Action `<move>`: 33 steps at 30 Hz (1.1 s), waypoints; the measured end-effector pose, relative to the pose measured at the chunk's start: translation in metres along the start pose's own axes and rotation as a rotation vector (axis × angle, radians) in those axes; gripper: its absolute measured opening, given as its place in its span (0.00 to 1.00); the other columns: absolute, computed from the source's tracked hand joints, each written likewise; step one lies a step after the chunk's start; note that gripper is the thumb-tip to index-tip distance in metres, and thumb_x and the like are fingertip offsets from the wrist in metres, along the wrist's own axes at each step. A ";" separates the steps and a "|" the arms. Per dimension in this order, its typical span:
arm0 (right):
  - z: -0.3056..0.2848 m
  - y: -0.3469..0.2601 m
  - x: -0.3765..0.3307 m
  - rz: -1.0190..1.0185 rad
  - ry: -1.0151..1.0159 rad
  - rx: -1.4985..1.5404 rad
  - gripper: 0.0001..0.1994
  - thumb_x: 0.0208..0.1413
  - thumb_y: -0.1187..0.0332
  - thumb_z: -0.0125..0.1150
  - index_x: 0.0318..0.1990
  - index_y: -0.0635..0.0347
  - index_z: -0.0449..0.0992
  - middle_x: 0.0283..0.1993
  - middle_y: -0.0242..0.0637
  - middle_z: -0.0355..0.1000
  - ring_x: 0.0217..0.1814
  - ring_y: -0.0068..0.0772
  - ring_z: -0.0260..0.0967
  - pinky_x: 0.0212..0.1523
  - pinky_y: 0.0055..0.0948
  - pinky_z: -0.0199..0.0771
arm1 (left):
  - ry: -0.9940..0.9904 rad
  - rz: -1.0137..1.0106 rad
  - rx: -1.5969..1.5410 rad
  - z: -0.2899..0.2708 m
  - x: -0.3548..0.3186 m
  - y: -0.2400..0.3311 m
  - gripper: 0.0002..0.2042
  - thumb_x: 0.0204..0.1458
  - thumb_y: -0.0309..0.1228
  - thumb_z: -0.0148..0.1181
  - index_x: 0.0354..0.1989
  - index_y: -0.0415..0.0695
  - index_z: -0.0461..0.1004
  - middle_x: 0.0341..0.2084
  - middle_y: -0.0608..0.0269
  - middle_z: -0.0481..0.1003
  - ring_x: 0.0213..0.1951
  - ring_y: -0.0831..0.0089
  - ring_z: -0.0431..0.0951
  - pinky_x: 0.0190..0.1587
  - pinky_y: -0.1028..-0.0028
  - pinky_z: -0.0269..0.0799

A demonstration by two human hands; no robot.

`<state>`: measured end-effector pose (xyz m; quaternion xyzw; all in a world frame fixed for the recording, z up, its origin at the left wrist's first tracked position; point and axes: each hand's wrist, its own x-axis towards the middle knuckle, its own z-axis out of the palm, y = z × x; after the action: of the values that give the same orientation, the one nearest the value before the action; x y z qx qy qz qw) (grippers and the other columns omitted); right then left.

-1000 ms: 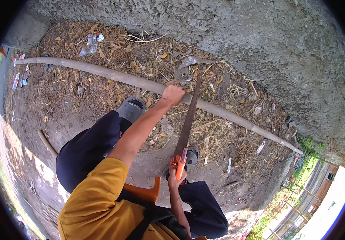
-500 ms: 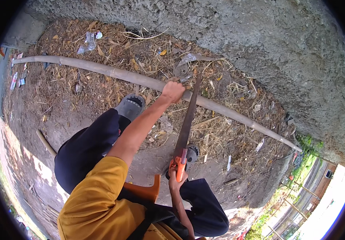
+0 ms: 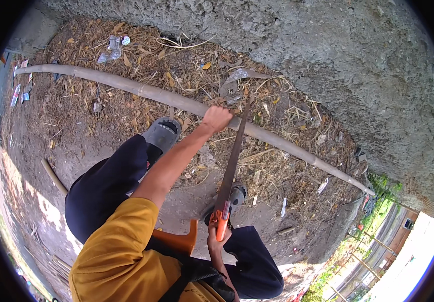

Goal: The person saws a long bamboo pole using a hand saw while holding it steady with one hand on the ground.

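A long bamboo pole (image 3: 174, 99) stretches across the littered ground from far left to lower right. My left hand (image 3: 217, 119) is closed around its middle, with the arm stretched out in front of me. In my right hand (image 3: 218, 235) is the orange handle of a hand saw (image 3: 232, 165), close to my right knee. Its dark blade points away from me and lies across the pole just right of my left hand. Whether the teeth have cut into the bamboo is too small to tell.
Beyond the pole rises a rough grey wall (image 3: 337, 55). Dry leaves and straw cover the ground, with a crumpled plastic bottle (image 3: 111, 50) among them. An orange stool (image 3: 181, 237) is beneath me, and my grey clogs (image 3: 161, 135) stand near the pole. A short stick (image 3: 54, 176) lies at left.
The saw and my right hand have drawn slightly back towards me, the blade still across the pole. My left hand keeps its grip in the same place.
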<state>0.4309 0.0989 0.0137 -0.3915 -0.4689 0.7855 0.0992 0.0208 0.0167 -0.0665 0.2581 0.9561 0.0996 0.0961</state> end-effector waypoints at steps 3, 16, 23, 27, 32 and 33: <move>0.021 -0.037 0.005 -0.187 -0.136 -0.611 0.10 0.56 0.78 0.58 0.45 0.70 0.78 0.33 0.36 0.73 0.32 0.20 0.69 0.42 0.22 0.75 | 0.030 0.019 -0.024 0.001 -0.013 0.008 0.12 0.49 0.30 0.64 0.43 0.46 0.79 0.30 0.59 0.83 0.35 0.61 0.85 0.35 0.62 0.79; 0.038 -0.043 0.004 -0.132 -0.112 -0.479 0.03 0.56 0.82 0.55 0.35 0.69 0.75 0.33 0.33 0.72 0.34 0.19 0.69 0.45 0.28 0.76 | 0.185 0.007 0.013 0.009 -0.013 0.000 0.10 0.50 0.27 0.62 0.42 0.43 0.77 0.33 0.57 0.82 0.36 0.62 0.85 0.34 0.59 0.79; 0.007 -0.011 0.023 -0.209 -0.068 -0.384 0.04 0.56 0.77 0.57 0.37 0.67 0.75 0.25 0.30 0.68 0.22 0.18 0.64 0.23 0.21 0.65 | 0.013 -0.027 -0.090 0.002 -0.003 0.013 0.12 0.50 0.28 0.61 0.44 0.46 0.77 0.35 0.54 0.81 0.39 0.60 0.84 0.44 0.60 0.78; 0.032 -0.027 -0.012 -0.118 0.001 -0.380 0.01 0.56 0.79 0.57 0.32 0.66 0.73 0.25 0.30 0.68 0.23 0.19 0.64 0.32 0.24 0.72 | 0.206 0.013 0.044 0.017 -0.033 0.003 0.13 0.50 0.28 0.61 0.46 0.46 0.76 0.37 0.55 0.81 0.42 0.61 0.83 0.47 0.60 0.77; 0.035 -0.034 0.068 -0.218 -0.123 -0.711 0.05 0.55 0.76 0.60 0.29 0.65 0.72 0.21 0.23 0.65 0.22 0.15 0.59 0.24 0.24 0.61 | 0.303 0.042 0.024 0.014 -0.009 0.024 0.14 0.50 0.28 0.60 0.47 0.47 0.75 0.38 0.59 0.81 0.44 0.62 0.82 0.48 0.59 0.76; 0.020 -0.021 0.051 -0.214 -0.144 -0.615 0.02 0.54 0.77 0.60 0.33 0.66 0.76 0.24 0.26 0.69 0.25 0.16 0.62 0.28 0.25 0.66 | 0.246 0.025 0.011 0.016 -0.010 0.016 0.13 0.50 0.28 0.60 0.46 0.47 0.76 0.39 0.59 0.81 0.44 0.62 0.82 0.47 0.58 0.76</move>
<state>0.3776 0.1238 0.0092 -0.2951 -0.7283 0.6180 0.0247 0.0406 0.0279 -0.0766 0.2564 0.9579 0.1266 -0.0245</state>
